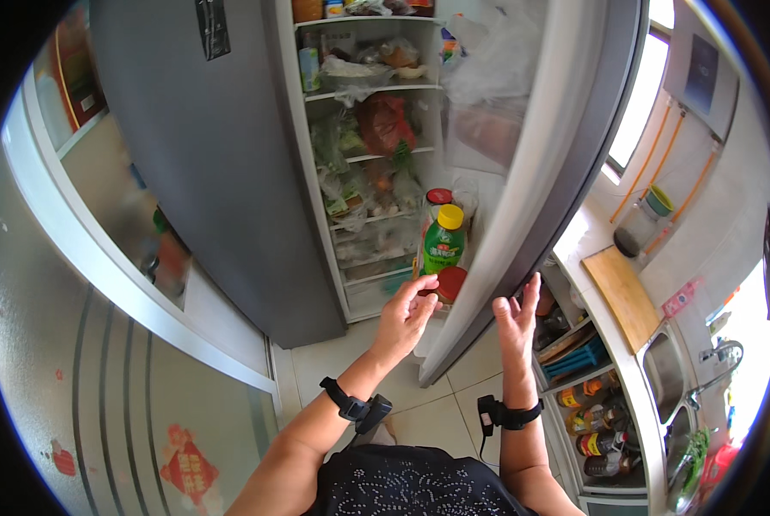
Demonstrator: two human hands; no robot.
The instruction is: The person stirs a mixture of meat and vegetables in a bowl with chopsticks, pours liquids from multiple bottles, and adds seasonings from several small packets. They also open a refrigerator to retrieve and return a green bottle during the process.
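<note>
My left hand (409, 317) is in front of the open refrigerator door's lower rack, with fingers bent and apart. Its fingertips overlap a red-lidded jar (453, 284) in this view; whether they touch it I cannot tell. Behind that jar stands a green bottle with a yellow cap (444, 242), and farther back shows another red lid (439, 196). My right hand (518, 316) is raised beside the outer face of the grey refrigerator door (553, 187), fingers spread and nothing in them. Black straps with small devices circle both wrists.
Refrigerator shelves (375, 90) hold bagged vegetables, a red plastic bag (386, 122) and covered bowls. At right, a counter carries a wooden cutting board (620, 293) and a sink (666, 367); bottles (595, 419) fill the cabinet below. A frosted glass sliding door (120, 361) stands at left.
</note>
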